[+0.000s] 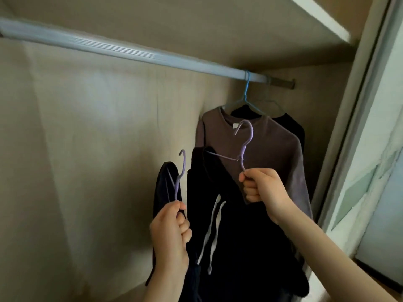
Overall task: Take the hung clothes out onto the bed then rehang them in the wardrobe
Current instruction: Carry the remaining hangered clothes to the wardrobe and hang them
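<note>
Clenches left hand [172, 234] on left hanger [179, 177], right hand [259, 186] on right hanger [243, 152], lower centre; probably carries light, limp dark clothes [235, 247]; best gripped at necks.

A home bedroom wardrobe, seen from inside: a hanging rail [139, 53] under a shelf [322, 20], plain panel walls [76, 138], a sliding door [370, 136], and a brown sweatshirt [272, 149] on a hanger [246, 99].

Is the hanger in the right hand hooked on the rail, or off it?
Off. The hook of the purple hanger hangs free below the rail; the right hand grips its neck.
</note>
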